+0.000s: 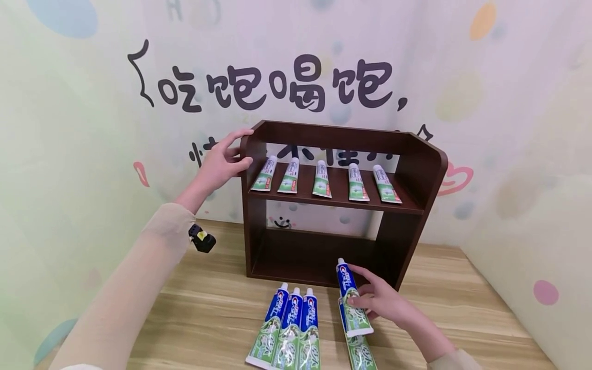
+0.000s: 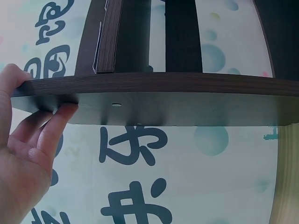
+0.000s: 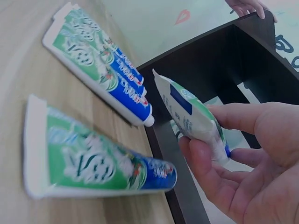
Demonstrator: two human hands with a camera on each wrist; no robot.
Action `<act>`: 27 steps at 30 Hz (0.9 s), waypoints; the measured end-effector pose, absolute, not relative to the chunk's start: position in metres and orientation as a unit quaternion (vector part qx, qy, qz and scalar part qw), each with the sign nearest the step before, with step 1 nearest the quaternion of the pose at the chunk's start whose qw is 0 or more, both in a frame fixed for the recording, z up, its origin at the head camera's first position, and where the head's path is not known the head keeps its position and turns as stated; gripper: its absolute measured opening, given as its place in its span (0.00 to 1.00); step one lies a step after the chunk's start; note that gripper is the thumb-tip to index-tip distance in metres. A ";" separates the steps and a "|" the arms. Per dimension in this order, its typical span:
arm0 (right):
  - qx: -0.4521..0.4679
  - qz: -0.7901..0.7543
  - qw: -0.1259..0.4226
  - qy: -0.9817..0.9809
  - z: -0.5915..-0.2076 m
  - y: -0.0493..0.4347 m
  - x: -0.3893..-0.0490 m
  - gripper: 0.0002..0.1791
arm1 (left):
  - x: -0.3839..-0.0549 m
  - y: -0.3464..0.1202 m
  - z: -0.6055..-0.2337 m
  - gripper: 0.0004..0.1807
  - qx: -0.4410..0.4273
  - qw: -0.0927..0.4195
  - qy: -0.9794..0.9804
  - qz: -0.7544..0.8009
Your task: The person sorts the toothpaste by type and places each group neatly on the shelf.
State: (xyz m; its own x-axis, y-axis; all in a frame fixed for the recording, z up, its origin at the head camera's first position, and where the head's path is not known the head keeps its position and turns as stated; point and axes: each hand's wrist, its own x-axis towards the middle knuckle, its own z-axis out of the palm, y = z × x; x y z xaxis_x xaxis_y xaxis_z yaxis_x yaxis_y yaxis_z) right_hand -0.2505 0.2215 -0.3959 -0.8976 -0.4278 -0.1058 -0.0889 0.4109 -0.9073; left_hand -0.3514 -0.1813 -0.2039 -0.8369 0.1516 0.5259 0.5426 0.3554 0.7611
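With its fingers and thumb, my right hand holds a blue and green toothpaste tube, cap up, in front of the lower opening of a dark brown wooden shelf. A similar toothpaste tube lies on the table below, partly covered by the held one in the head view. My left hand grips the top of the shelf's left side panel, thumb on one face and fingertips on the other.
Three blue and green tubes lie side by side on the wooden table, before the shelf. Several smaller white and green tubes lie in a row on the upper board. A printed wall stands close behind.
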 end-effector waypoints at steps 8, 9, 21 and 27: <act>-0.153 -0.528 0.143 0.823 -0.390 0.201 -0.273 0.47 | -0.354 -0.175 -0.202 0.32 -0.224 0.183 -0.804 -0.520; -0.152 -0.528 0.139 0.824 -0.389 0.198 -0.276 0.46 | -0.354 -0.174 -0.201 0.32 -0.224 0.186 -0.805 -0.518; -0.168 -0.540 0.103 0.818 -0.376 0.155 -0.324 0.38 | -0.361 -0.174 -0.201 0.31 -0.226 0.194 -0.794 -0.529; -0.176 -0.563 0.090 0.803 -0.384 0.130 -0.345 0.38 | -0.354 -0.178 -0.207 0.31 -0.212 0.205 -0.799 -0.524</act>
State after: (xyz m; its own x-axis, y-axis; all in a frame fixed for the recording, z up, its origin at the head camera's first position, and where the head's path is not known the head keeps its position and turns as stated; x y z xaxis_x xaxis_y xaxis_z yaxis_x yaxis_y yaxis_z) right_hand -0.3445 0.1303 -0.3839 -0.9221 -0.3832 0.0530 -0.1803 0.3044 -0.9353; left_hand -0.3545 -0.1782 -0.2072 -0.8264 0.1241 0.5492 0.5531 0.3617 0.7505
